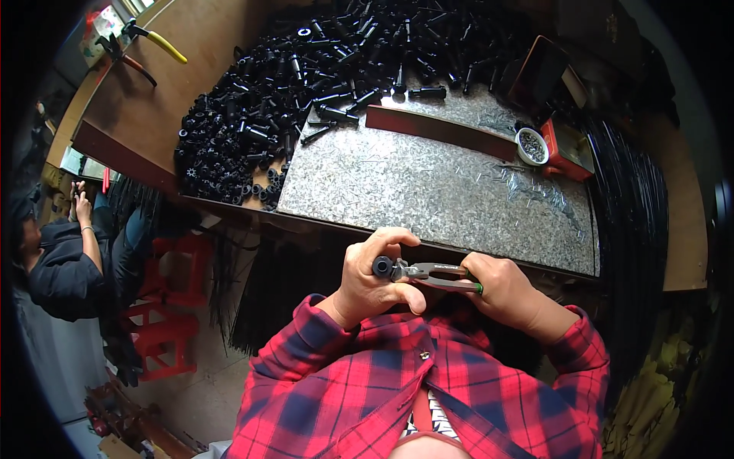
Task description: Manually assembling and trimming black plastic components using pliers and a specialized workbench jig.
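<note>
Black tubular part, clasped in left hand, worked by pliers squeezed in right hand; part is best held steady, jaws square.

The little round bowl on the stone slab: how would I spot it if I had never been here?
Start at the grey speckled stone slab that tops the bench and follow the long dark red bar to its right end. There sits the small white bowl, full of tiny grey metal bits, beside a red box. It is the only round white thing among black parts.
</note>
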{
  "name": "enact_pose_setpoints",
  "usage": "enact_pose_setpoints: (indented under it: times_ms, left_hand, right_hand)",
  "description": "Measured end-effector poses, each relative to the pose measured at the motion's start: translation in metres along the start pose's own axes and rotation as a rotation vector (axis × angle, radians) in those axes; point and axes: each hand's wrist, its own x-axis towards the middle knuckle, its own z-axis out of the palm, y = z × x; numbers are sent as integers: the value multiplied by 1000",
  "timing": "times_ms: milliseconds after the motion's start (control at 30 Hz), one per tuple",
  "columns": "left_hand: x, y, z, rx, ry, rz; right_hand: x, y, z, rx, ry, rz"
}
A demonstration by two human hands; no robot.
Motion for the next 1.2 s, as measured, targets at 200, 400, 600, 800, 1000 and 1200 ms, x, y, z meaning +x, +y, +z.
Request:
enact_pose_setpoints:
  times_ms: [200,400,600,800,1000,1200]
  left_hand:
    - [-1,4,-2,13,-6,-108]
    - [-7,-3,0,-133,19,-155]
    - [-9,-2,3,-238,34,-126]
    - [-10,-3,0,-204,12,-115]
    - [-11,-6,-1,-159,-3,-108]
    - [-9,-4,1,-164,-1,-133]
  right_hand:
    - [3,7,-13,-106,204,-7]
    - [29,64,-68,-434,559,36]
    - [58,135,-109,-631,451,413]
    - [78,151,-109,-728,174,411]
    - [83,155,-107,-697,215,400]
    - [84,153,-109,-637,285,397]
